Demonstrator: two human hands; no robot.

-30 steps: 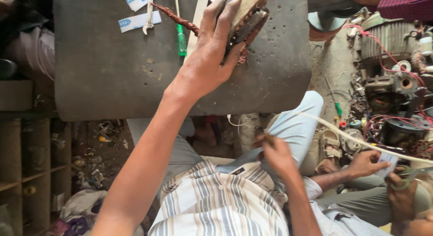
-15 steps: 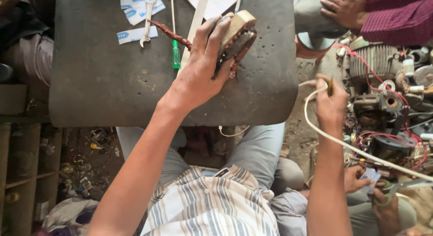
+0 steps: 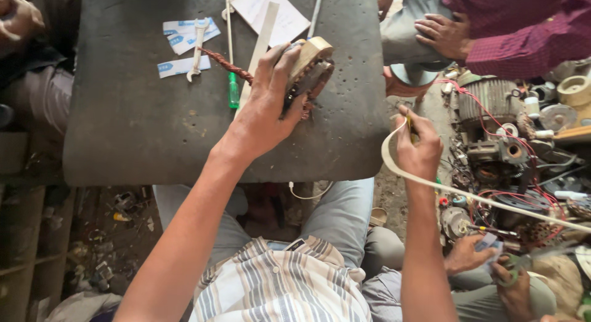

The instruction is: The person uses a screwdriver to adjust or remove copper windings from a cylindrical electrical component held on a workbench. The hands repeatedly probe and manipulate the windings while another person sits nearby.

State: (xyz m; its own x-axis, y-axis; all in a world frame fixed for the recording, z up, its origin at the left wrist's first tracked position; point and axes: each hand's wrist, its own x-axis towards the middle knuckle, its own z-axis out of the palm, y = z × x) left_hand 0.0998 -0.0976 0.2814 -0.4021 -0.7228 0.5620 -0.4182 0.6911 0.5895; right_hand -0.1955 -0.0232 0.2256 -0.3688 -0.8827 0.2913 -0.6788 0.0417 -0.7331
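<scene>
Motor winding (image 3: 311, 66) sits at the far right of the dark worktable (image 3: 141, 131), close to its right edge, with bare tabletop open in front of it. Paper slips (image 3: 181, 42) and a green-handled screwdriver (image 3: 233, 88) lie to its left. Left hand (image 3: 265, 109) is clamped over the winding, fingers wrapped around it. Off the table's right edge, right hand (image 3: 418, 146) is closed on a pale flat strip (image 3: 492, 202) that trails over the motor parts (image 3: 498, 131).

Soft even daylight, faint shadows; sharp centre, slight blur and wide-angle stretch at edges
</scene>
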